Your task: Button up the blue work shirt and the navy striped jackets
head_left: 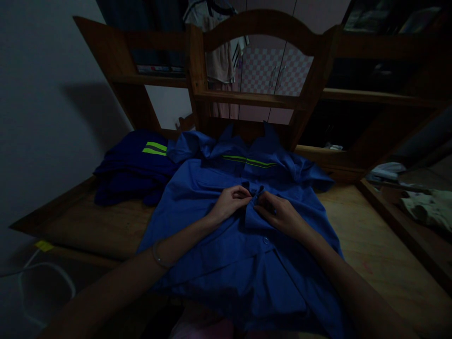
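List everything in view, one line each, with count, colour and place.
Blue shirt: one, blue with yellow-green stripe, on tabletop
Tabletop: one, light wood, under shirt
Dark blue clothing: count unclear, yellow-green bands, left of shirt
Wooden frame: one, brown, behind shirt
Hanging clothes: several, pale, behind frame
Checkered doors: two, pinkish, behind frame
Pale cloth: count unclear, far right
Wall: one, grey, left
Bracelet: one, colour unclear, left forearm
Left hand: one, bare, pinching shirt front
Right hand: one, bare, pinching shirt front

Light clothes (221, 63) hung before a pink checkered cabinet (259, 70) beyond the wooden shelving (197, 56); a white cable (69, 279) looped at left.
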The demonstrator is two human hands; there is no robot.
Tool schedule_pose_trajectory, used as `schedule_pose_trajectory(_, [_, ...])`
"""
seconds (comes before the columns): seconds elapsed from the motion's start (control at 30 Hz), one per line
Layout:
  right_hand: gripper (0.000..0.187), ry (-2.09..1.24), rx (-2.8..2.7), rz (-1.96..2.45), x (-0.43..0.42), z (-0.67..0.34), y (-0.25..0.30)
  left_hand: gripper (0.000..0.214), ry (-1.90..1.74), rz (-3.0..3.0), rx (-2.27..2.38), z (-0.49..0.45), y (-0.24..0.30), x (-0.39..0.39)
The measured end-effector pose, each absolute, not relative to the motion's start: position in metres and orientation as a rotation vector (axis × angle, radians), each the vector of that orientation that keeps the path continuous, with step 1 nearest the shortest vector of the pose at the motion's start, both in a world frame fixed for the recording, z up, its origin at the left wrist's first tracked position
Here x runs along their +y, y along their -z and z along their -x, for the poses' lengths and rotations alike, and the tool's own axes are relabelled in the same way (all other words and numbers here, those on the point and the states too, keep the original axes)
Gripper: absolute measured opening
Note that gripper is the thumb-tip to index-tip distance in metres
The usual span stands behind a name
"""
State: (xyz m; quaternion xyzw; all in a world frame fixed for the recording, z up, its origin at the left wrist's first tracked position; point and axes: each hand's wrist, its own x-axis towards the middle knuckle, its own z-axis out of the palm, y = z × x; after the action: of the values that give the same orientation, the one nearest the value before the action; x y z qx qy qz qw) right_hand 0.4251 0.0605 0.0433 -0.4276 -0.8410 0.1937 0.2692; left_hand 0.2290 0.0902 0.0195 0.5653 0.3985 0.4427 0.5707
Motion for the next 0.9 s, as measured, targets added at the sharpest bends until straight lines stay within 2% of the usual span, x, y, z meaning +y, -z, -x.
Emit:
schedule_pose_trajectory(0.43, [0.015,-0.505,-2.252,1.149,0.062,-0.424,-0.042,0.037,-0.937,-1.169,0.873,-0.23,-0.028,0.084])
schedule_pose_trajectory(0.9, [0.015,-0.452,-2.255,1.194,0.064,-0.425,-0.039,0.031,-0.942,-1.244,0.905,-0.232,-0.033,0.082])
